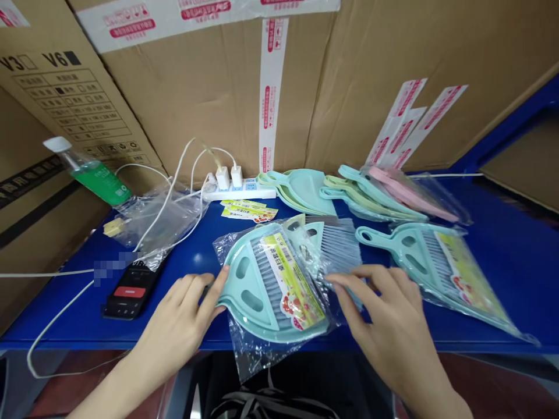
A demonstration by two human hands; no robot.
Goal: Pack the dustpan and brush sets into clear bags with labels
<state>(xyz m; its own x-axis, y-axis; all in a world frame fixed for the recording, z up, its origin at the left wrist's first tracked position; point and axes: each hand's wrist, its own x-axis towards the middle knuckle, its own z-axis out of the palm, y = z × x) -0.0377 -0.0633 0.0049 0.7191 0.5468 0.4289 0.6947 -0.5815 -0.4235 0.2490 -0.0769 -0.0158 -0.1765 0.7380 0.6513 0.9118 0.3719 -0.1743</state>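
A mint-green dustpan (pixel 283 334) with a matching hand brush (pixel 253 279) lies at the table's front edge, partly inside a clear plastic bag (pixel 247 352). A yellow-green label card (pixel 290 279) rests over the grey bristles. My left hand (pixel 187 305) grips the set at its handle end, thumb and fingers closed on it. On the other side, my right hand (pixel 388 308) pinches what looks like the bag's edge between thumb and index finger. Just behind lie loose brushes (pixel 338 238) with grey bristles, partly covered by the bagged set.
Stacked dustpans (pixel 305 189), a bagged pink dustpan (pixel 410 189) and a packed set (pixel 423 256) lie behind and right. Label cards (pixel 248 210) sit near a power strip (pixel 244 189). Leftward are a phone (pixel 133 288), white cables, plastic bags (pixel 161 218) and a green-labelled bottle (pixel 98 180). Cardboard boxes (pixel 209 99) stand behind.
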